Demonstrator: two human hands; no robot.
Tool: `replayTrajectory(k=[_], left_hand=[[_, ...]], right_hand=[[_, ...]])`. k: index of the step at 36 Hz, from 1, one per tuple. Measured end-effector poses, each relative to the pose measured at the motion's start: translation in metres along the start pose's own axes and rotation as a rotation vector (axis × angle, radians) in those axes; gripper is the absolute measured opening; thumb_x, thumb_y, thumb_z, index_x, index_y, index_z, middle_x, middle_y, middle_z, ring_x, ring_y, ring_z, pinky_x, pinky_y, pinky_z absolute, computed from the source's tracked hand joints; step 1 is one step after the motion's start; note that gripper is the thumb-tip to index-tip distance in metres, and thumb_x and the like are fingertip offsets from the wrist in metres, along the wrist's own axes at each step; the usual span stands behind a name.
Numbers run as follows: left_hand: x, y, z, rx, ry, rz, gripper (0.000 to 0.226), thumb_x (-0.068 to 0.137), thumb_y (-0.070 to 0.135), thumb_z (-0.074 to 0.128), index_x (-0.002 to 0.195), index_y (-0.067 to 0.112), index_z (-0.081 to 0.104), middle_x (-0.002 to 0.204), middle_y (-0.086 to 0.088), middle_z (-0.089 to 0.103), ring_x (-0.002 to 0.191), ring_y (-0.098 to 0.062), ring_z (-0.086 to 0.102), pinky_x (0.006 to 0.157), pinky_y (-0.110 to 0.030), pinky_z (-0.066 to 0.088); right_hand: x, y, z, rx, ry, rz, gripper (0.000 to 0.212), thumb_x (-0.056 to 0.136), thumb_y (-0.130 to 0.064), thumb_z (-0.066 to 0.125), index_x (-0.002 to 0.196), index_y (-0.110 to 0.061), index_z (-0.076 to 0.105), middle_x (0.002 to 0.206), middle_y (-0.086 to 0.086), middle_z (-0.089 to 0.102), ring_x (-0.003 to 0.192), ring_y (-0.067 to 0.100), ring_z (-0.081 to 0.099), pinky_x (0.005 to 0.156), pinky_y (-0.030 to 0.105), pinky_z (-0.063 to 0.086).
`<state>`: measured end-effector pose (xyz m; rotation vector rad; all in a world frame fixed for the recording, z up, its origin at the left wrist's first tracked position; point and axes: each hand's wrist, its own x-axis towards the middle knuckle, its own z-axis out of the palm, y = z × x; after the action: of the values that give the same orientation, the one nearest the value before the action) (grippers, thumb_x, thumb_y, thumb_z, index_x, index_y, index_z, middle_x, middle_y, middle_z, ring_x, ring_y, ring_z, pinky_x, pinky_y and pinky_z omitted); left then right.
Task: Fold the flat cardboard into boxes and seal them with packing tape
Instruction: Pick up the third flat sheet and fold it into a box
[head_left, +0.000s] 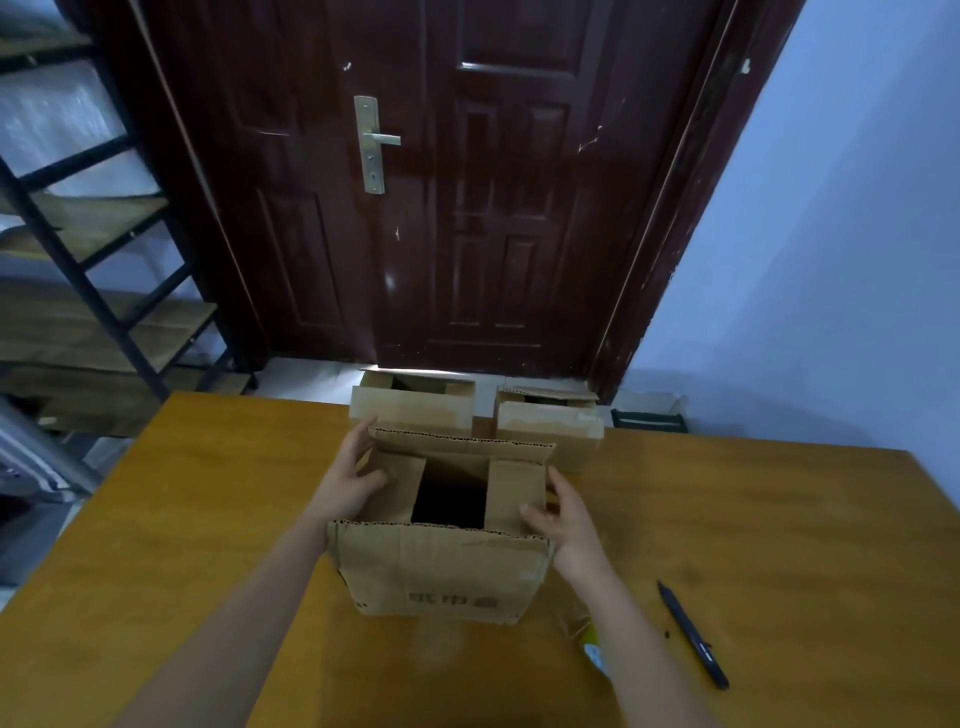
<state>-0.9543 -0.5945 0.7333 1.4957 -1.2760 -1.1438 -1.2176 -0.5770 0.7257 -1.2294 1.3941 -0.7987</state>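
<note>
A brown cardboard box (441, 571) stands on the wooden table (753, 545) in front of me, its top open. Both short side flaps are folded inward, leaving a dark gap between them. The near and far long flaps stand up. My left hand (349, 480) presses the left flap down with fingers reaching over the far-left corner. My right hand (563, 519) presses on the right flap at the box's right edge. A roll of packing tape (589, 647) is mostly hidden under my right forearm.
Two more open cardboard boxes (415, 408) (550, 426) stand at the table's far edge. A black pen (693, 634) lies on the table to the right. Behind are a dark wooden door (441, 182) and a metal shelf rack (93, 270) on the left.
</note>
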Motion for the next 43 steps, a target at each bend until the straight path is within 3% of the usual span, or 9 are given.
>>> replayTrajectory(k=[4, 8, 13, 17, 29, 35, 37, 40, 43], left_hand=[[-0.014, 0.009, -0.018, -0.197, 0.061, 0.028, 0.040, 0.097, 0.025, 0.049, 0.135, 0.038, 0.041, 0.138, 0.019, 0.045, 0.130, 0.000, 0.039, 0.113, -0.037, 0.029], [-0.035, 0.032, -0.029, -0.115, 0.067, 0.124, 0.050, 0.086, 0.050, 0.052, 0.134, 0.040, 0.043, 0.138, 0.026, 0.042, 0.125, 0.016, 0.034, 0.109, -0.027, 0.027], [-0.052, 0.053, 0.006, 0.566, 0.046, 0.329, 0.065, 0.084, 0.069, 0.024, 0.144, 0.044, 0.018, 0.156, 0.021, 0.011, 0.143, 0.003, 0.002, 0.115, -0.029, 0.010], [-0.047, 0.033, 0.043, 1.069, 0.086, 0.411, 0.066, 0.096, 0.062, 0.008, 0.151, 0.026, 0.009, 0.159, 0.001, 0.003, 0.146, -0.016, -0.011, 0.117, -0.037, -0.003], [-0.045, 0.003, 0.054, 1.122, 0.163, 0.377, 0.055, 0.095, 0.050, 0.027, 0.143, 0.025, 0.033, 0.148, -0.002, 0.037, 0.142, -0.024, 0.021, 0.114, -0.050, 0.000], [-0.054, -0.007, 0.060, 1.066, 0.068, 0.339, 0.055, 0.098, 0.049, 0.020, 0.102, 0.020, 0.066, 0.115, -0.001, 0.064, 0.109, -0.021, 0.062, 0.101, -0.045, 0.043], [-0.055, -0.008, 0.063, 1.065, 0.014, 0.290, 0.066, 0.097, 0.055, 0.011, 0.115, 0.018, 0.063, 0.130, -0.003, 0.058, 0.121, -0.023, 0.055, 0.099, -0.040, 0.046], [-0.053, -0.008, 0.064, 1.106, -0.099, 0.281, 0.093, 0.079, 0.067, -0.023, 0.150, 0.024, 0.020, 0.157, 0.005, 0.008, 0.147, -0.018, 0.007, 0.118, -0.037, 0.001], [-0.048, -0.007, 0.064, 1.150, -0.133, 0.247, 0.097, 0.065, 0.068, -0.038, 0.149, 0.030, -0.008, 0.153, 0.010, -0.018, 0.143, -0.015, -0.020, 0.114, -0.035, -0.015]], right_hand=[[-0.019, -0.014, -0.012, -0.191, 0.160, -0.117, 0.058, 0.095, -0.035, 0.050, 0.147, -0.026, 0.027, 0.147, -0.009, 0.032, 0.132, 0.010, 0.036, 0.107, 0.031, 0.036], [-0.042, -0.042, -0.015, -0.318, 0.165, -0.340, 0.054, 0.095, -0.040, 0.045, 0.144, -0.041, 0.023, 0.146, -0.023, 0.024, 0.133, -0.007, 0.023, 0.101, 0.008, 0.031], [-0.041, -0.040, 0.011, -0.964, 0.132, -0.507, 0.063, 0.091, -0.057, 0.022, 0.147, -0.037, 0.001, 0.153, -0.020, -0.001, 0.141, -0.001, -0.008, 0.116, 0.034, 0.000], [-0.030, -0.028, 0.036, -1.113, 0.284, -0.521, 0.057, 0.094, -0.045, 0.029, 0.146, -0.022, 0.025, 0.153, -0.001, 0.026, 0.142, 0.016, 0.014, 0.118, 0.046, 0.011], [-0.012, -0.008, 0.053, -1.194, 0.324, -0.465, 0.059, 0.090, -0.041, 0.036, 0.145, -0.022, 0.029, 0.150, 0.003, 0.033, 0.141, 0.022, 0.019, 0.115, 0.054, 0.002], [-0.023, 0.006, 0.057, -1.187, 0.304, -0.424, 0.045, 0.089, -0.038, 0.035, 0.124, -0.021, 0.055, 0.122, 0.000, 0.059, 0.122, 0.020, 0.053, 0.115, 0.053, 0.000], [-0.026, 0.011, 0.057, -1.188, 0.255, -0.390, 0.050, 0.096, -0.038, 0.023, 0.122, -0.020, 0.061, 0.124, 0.000, 0.061, 0.123, 0.020, 0.053, 0.113, 0.049, 0.002], [-0.026, 0.011, 0.058, -1.194, 0.197, -0.369, 0.062, 0.100, -0.040, 0.006, 0.127, -0.020, 0.059, 0.133, 0.001, 0.057, 0.128, 0.019, 0.049, 0.112, 0.044, 0.010], [-0.023, 0.010, 0.059, -1.200, 0.170, -0.349, 0.062, 0.100, -0.041, 0.006, 0.130, -0.020, 0.055, 0.137, 0.001, 0.053, 0.131, 0.019, 0.045, 0.106, 0.045, 0.021]])
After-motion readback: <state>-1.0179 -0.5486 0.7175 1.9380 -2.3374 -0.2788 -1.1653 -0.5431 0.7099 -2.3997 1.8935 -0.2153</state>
